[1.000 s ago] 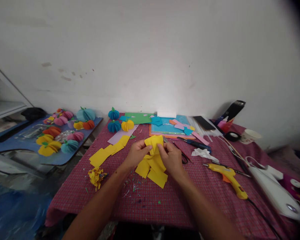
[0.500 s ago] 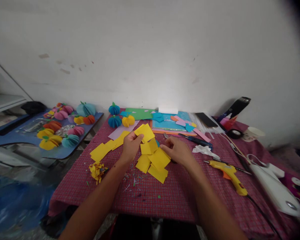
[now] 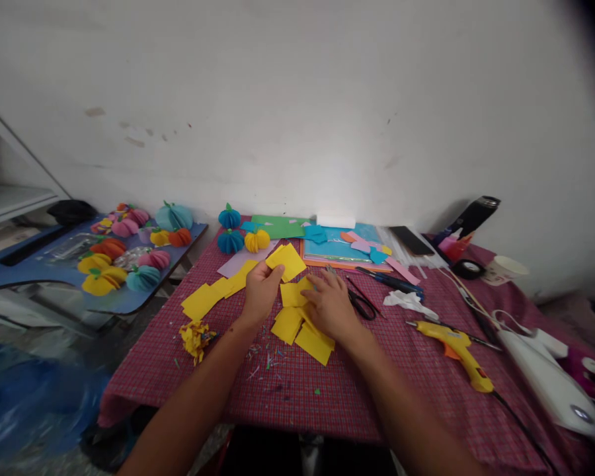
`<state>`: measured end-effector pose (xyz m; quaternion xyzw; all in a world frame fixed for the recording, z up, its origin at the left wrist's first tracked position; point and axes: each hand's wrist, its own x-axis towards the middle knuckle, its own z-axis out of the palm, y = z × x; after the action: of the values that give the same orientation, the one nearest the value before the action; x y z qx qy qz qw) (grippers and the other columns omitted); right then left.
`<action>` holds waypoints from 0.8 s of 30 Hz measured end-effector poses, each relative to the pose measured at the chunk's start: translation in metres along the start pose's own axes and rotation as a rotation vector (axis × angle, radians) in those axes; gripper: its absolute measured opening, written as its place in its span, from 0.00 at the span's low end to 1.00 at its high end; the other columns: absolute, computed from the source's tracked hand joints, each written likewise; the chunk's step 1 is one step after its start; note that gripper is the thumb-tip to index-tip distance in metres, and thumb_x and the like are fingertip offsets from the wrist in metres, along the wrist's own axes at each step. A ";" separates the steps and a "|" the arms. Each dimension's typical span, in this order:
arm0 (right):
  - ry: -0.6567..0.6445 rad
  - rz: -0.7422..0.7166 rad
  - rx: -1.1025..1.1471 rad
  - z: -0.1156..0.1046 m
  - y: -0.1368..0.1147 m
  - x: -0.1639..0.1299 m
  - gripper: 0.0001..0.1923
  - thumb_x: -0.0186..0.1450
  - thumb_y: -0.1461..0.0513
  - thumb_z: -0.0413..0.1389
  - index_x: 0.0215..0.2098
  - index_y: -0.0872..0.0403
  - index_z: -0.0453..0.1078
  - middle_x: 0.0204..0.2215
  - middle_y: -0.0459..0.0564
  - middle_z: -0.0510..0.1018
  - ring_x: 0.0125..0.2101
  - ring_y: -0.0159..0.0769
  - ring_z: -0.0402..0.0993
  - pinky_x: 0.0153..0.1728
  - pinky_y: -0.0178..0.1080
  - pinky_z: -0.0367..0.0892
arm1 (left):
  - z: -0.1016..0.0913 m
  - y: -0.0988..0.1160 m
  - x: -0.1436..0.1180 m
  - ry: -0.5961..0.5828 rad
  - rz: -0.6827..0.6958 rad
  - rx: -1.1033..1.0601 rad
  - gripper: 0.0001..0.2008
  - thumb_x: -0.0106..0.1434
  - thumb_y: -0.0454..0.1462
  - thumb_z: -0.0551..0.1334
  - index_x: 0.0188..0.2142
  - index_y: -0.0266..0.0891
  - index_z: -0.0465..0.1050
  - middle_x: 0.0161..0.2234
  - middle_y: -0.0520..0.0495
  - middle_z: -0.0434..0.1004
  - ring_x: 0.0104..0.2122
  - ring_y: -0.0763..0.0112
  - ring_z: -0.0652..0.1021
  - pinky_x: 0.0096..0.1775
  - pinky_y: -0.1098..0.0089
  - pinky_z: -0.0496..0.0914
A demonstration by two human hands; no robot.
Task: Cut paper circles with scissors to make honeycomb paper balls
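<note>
Right hand (image 3: 330, 305) now on yellow squares (image 3: 297, 324)

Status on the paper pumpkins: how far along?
Done: a batch of finished paper pumpkins sits on the blue side table, three more at the back of the red cloth. In hand: left hand holds a small stack of yellow squares; right hand rests flat on the loose yellow pile. Left: that pile, more yellow pieces, glue gun untouched.
</note>
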<state>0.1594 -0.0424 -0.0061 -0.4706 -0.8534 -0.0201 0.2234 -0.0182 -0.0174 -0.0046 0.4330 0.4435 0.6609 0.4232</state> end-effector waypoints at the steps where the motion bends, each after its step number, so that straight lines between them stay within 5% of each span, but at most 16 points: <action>1: 0.030 0.020 0.035 0.002 0.003 0.001 0.10 0.62 0.64 0.57 0.39 0.48 0.78 0.52 0.52 0.75 0.58 0.53 0.59 0.57 0.58 0.50 | -0.001 -0.001 0.001 0.014 0.006 -0.009 0.14 0.56 0.43 0.66 0.37 0.35 0.75 0.30 0.48 0.79 0.29 0.71 0.75 0.34 0.71 0.69; 7: 0.481 0.442 0.532 -0.002 0.021 0.003 0.13 0.69 0.56 0.49 0.38 0.53 0.74 0.32 0.51 0.80 0.33 0.42 0.74 0.37 0.43 0.68 | -0.004 -0.006 0.010 0.115 -0.011 -0.092 0.14 0.54 0.42 0.67 0.37 0.35 0.75 0.32 0.47 0.79 0.29 0.71 0.76 0.33 0.71 0.69; 10: 0.643 0.387 0.618 -0.008 0.017 -0.001 0.11 0.69 0.57 0.50 0.43 0.52 0.72 0.38 0.52 0.80 0.37 0.41 0.75 0.40 0.44 0.70 | -0.004 -0.008 0.007 -0.035 -0.143 -0.084 0.14 0.53 0.41 0.67 0.37 0.35 0.76 0.30 0.47 0.79 0.25 0.72 0.75 0.28 0.72 0.67; 15: 0.481 -0.092 0.380 -0.007 0.008 0.000 0.10 0.65 0.68 0.53 0.38 0.49 0.74 0.44 0.49 0.81 0.48 0.41 0.73 0.54 0.50 0.64 | 0.000 -0.004 -0.002 -0.347 -0.298 -0.110 0.15 0.53 0.38 0.67 0.40 0.34 0.78 0.32 0.43 0.80 0.23 0.73 0.74 0.25 0.73 0.65; 24: 0.298 -0.174 0.244 -0.002 0.017 0.004 0.16 0.65 0.69 0.49 0.40 0.50 0.77 0.45 0.51 0.81 0.48 0.40 0.74 0.55 0.50 0.64 | 0.003 0.004 -0.007 -0.453 -0.382 -0.259 0.20 0.56 0.41 0.67 0.47 0.35 0.76 0.39 0.40 0.81 0.32 0.64 0.80 0.33 0.66 0.72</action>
<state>0.1720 -0.0304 -0.0053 -0.3565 -0.8444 -0.0050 0.3999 -0.0145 -0.0243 -0.0015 0.4205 0.3234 0.5070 0.6793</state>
